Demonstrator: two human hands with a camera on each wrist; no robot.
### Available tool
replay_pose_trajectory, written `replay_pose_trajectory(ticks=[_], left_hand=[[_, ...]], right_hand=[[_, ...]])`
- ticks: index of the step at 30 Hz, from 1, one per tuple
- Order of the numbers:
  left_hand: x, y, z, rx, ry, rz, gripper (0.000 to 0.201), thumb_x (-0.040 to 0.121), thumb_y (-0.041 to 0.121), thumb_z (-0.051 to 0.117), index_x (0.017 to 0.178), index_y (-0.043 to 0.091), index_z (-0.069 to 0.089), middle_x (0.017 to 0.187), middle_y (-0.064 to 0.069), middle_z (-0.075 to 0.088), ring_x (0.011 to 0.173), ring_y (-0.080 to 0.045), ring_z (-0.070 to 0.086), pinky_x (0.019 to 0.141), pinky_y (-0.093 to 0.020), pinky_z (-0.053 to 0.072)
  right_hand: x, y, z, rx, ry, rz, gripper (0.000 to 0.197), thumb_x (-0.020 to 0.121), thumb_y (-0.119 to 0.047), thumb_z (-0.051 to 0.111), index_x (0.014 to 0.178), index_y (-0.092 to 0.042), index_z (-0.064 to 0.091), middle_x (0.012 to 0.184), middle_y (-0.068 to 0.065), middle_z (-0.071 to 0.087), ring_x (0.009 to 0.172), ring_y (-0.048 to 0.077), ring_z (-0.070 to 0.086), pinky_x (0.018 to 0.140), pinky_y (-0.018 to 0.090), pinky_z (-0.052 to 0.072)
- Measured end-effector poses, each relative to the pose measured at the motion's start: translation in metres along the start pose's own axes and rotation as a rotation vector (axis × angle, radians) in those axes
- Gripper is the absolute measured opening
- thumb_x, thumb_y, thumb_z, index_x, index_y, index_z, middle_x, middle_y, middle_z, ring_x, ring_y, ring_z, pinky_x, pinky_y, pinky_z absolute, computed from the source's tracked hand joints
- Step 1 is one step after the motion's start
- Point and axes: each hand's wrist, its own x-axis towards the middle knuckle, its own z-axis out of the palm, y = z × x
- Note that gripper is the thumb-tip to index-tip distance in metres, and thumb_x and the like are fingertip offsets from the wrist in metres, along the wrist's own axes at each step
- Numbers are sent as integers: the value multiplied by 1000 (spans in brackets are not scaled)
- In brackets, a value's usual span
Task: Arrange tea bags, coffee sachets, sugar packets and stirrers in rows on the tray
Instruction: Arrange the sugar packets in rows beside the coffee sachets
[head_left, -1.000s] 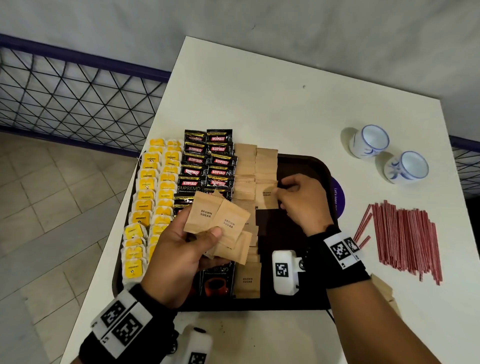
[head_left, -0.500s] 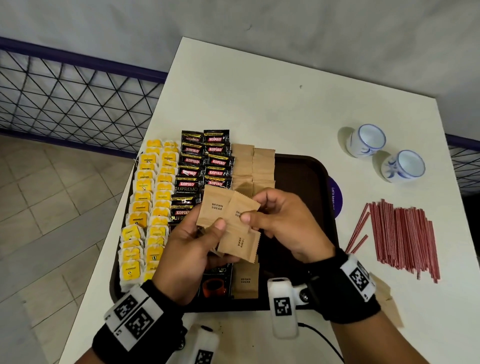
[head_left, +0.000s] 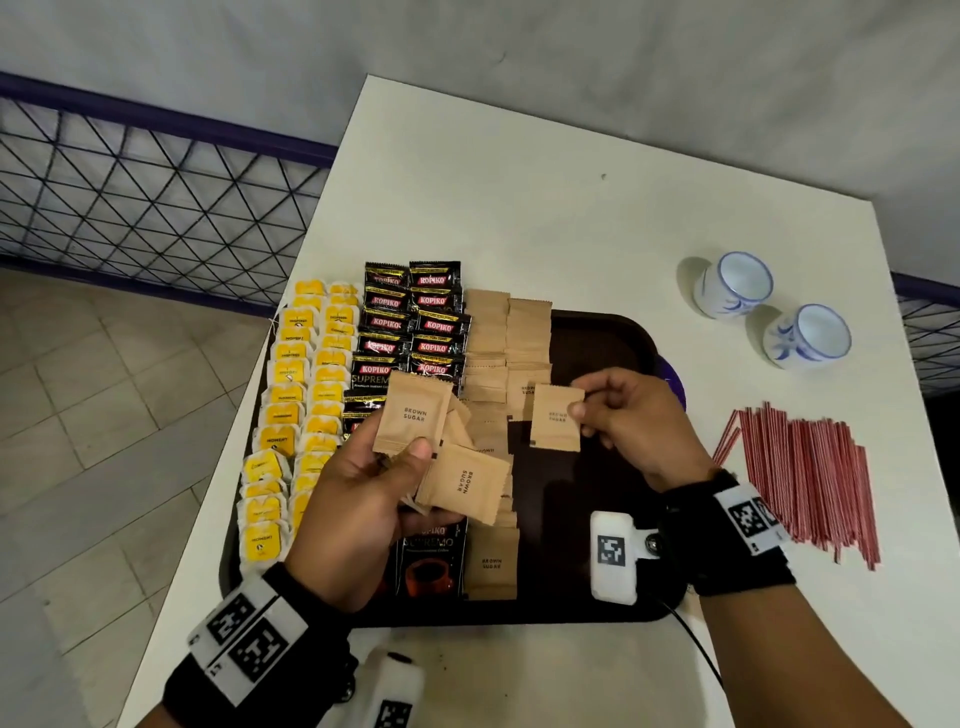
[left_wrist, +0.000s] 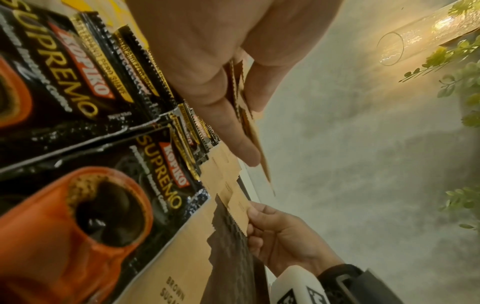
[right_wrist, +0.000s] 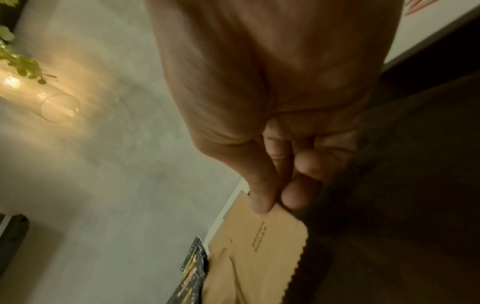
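A dark tray (head_left: 613, 338) carries rows of yellow tea bags (head_left: 291, 395), black coffee sachets (head_left: 410, 322) and brown sugar packets (head_left: 506, 338). My left hand (head_left: 363, 499) holds a fan of several brown sugar packets (head_left: 415, 415) above the tray's middle; they show edge-on between the left hand's fingers (left_wrist: 233, 131) and thumb in the left wrist view. My right hand (head_left: 628, 421) pinches a single brown sugar packet (head_left: 556, 423) by its right edge, over the second sugar row. The right wrist view shows that sugar packet (right_wrist: 259, 246) held between thumb and fingertips (right_wrist: 259, 203). Red stirrers (head_left: 800, 478) lie on the table right of the tray.
Two white cups with blue marks (head_left: 735, 283) (head_left: 808, 335) stand at the back right of the white table (head_left: 519, 208). A purple round item (head_left: 675, 384) peeks from under the tray's right rim. A wire fence (head_left: 130, 208) and the tiled floor lie left of the table.
My right hand came from the sugar row to the fan in my left hand, took one packet from it, and has carried it right, back over the second sugar row.
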Motion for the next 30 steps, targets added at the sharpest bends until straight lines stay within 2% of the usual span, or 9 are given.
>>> replay_pose_trajectory(ticks=[7,15,23,27,30], left_hand=[[-1,-2,-1,11,-4,-4,35,99,7,53,129,22,61,116,-9,72,101,-35,72,60,-40,60],[-2,-5,0,26,-9,1,32,98,8,53,124,24,64,110,-7,74,97,-32,73,64,-44,61],[-2,-5,-1,27,0,2,30,98,8,54,122,22,64,110,-8,74,97,-33,73,61,-42,60],[-3,-5,0,29,-4,2,30,98,8,53,122,21,64,111,-9,73,99,-34,72,61,-41,60],[-3,-5,1,35,-4,-4,29,99,7,53,123,20,63,114,-11,72,102,-37,70,61,-40,59]], right_hand=[[3,-3,15,-48,-4,8,13,83,-5,77,91,-11,68,78,7,74,57,7,63,50,19,48],[7,-7,26,-98,50,35,13,83,-7,77,87,-15,66,77,9,73,61,12,65,53,24,51],[8,-6,32,-173,112,-15,15,84,-12,77,85,-23,66,73,-2,70,60,6,67,56,20,48],[9,-5,36,-223,161,-42,18,82,-16,78,85,-27,64,76,-2,69,72,13,70,67,32,57],[7,-6,38,-238,185,-32,18,82,-18,79,92,-24,65,79,-3,68,76,14,70,71,28,56]])
